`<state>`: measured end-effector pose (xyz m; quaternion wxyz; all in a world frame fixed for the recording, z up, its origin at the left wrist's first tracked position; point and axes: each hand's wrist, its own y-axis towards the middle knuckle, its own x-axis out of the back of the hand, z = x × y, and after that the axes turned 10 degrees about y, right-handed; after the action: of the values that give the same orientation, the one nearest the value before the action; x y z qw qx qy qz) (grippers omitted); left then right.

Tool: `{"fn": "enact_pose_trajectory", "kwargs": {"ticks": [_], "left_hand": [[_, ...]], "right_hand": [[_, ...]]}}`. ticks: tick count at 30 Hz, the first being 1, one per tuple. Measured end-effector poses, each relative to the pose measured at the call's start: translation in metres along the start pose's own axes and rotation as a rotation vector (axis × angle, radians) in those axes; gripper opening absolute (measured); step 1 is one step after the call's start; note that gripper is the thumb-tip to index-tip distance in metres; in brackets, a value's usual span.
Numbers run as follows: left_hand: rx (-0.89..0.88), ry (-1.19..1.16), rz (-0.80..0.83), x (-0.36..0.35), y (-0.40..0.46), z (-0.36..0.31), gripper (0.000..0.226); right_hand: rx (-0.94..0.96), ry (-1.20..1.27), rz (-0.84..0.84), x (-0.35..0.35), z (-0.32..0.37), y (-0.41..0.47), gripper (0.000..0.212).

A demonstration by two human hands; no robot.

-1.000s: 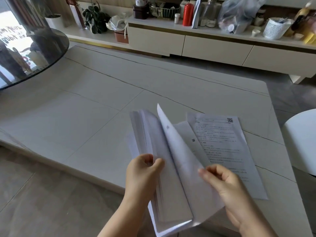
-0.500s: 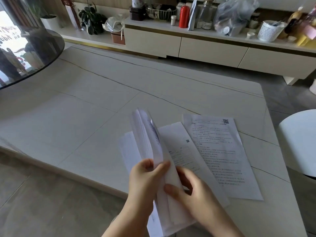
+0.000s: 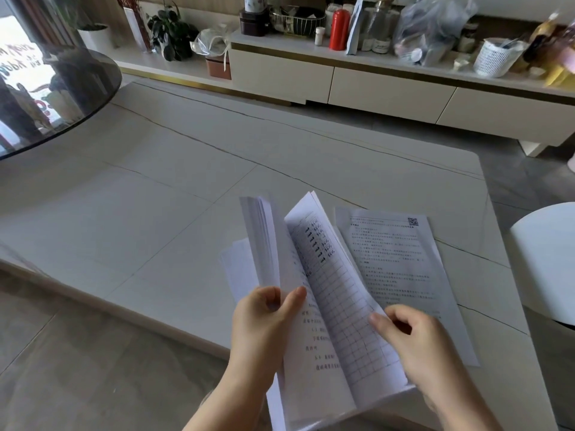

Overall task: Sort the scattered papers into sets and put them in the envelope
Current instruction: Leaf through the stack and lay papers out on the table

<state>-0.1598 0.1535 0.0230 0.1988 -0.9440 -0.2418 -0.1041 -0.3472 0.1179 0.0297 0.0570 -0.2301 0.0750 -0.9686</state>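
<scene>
The left hand [image 3: 264,325] is gripping a fanned white stack of papers [image 3: 311,306] while the right hand [image 3: 413,340] is pinching a gridded sheet, all hanging over the table [image 3: 155,213] near edge, beside a printed page [image 3: 401,269].

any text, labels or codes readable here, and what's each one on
Nothing can be quoted with confidence.
Flat sheet on the table: QR code at its top right corner, printed lines too small to read.
Grid page held up by the right hand: handwritten entries, blurred.
Dark glass tabletop: mirrored lettering, unreadable.
Jar labels on the sideboard: too small.
</scene>
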Motion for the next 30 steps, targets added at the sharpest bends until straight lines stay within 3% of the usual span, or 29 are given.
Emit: {"fn": "enact_pose_trajectory", "kwargs": {"ticks": [5,15,19,22,24,28,30], "left_hand": [[-0.011,0.028,0.008,-0.003,-0.006,-0.005,0.036],[-0.05,0.037,-0.04,0.001,-0.002,-0.003,0.041],[-0.035,0.014,-0.026,0.003,-0.001,-0.003,0.042],[-0.029,0.013,-0.032,0.003,-0.003,-0.003,0.044],[-0.043,0.053,-0.021,0.002,-0.005,-0.004,0.047],[-0.111,0.175,-0.064,-0.002,-0.011,-0.009,0.054],[-0.127,0.281,-0.05,-0.002,-0.01,-0.006,0.045]], "right_hand": [[-0.066,0.093,0.033,-0.008,0.004,-0.001,0.035],[-0.03,0.161,-0.059,-0.011,0.012,-0.005,0.051],[-0.115,0.37,-0.047,-0.011,0.01,-0.002,0.032],[-0.343,0.759,0.052,-0.012,0.015,-0.003,0.006],[-0.43,0.888,0.172,-0.017,0.018,-0.005,0.016],[-0.423,0.855,0.257,-0.03,0.014,-0.008,0.025],[-0.404,0.844,0.253,-0.031,0.011,-0.008,0.025]]}}
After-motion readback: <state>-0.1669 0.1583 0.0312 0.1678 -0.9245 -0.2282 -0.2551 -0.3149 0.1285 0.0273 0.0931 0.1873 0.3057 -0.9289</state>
